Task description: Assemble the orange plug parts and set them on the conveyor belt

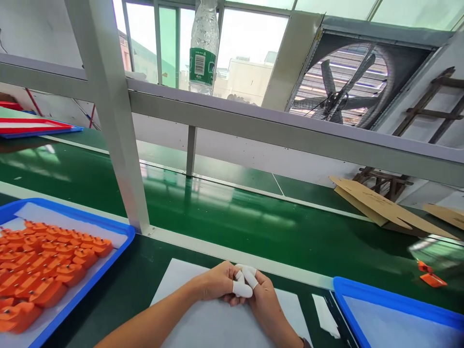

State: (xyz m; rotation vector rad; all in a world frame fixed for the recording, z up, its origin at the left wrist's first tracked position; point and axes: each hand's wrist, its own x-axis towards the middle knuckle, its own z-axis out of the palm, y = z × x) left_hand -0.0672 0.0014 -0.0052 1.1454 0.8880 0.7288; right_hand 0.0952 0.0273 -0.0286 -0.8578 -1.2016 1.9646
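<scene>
My left hand (219,282) and my right hand (266,299) meet above a white sheet (203,328) on the dark green bench. White finger covers sit on several fingertips of both hands. The thumbs and fingers are closed and pressed together, tip to tip. Anything pinched between them is hidden by the fingers. To the left, a blue-rimmed tray (125,234) holds many small orange plastic parts (54,261) in rows. Right of the sheet stands another blue tray (395,302) with a pale lining, partly cut off by the frame.
A white strip (325,316) lies beside the right tray. Behind the bench runs a green conveyor belt (232,212), with an orange piece (431,276) on it at right. A grey metal frame (112,121) carries a plastic bottle (203,58). Flattened cardboard (384,205) lies at far right.
</scene>
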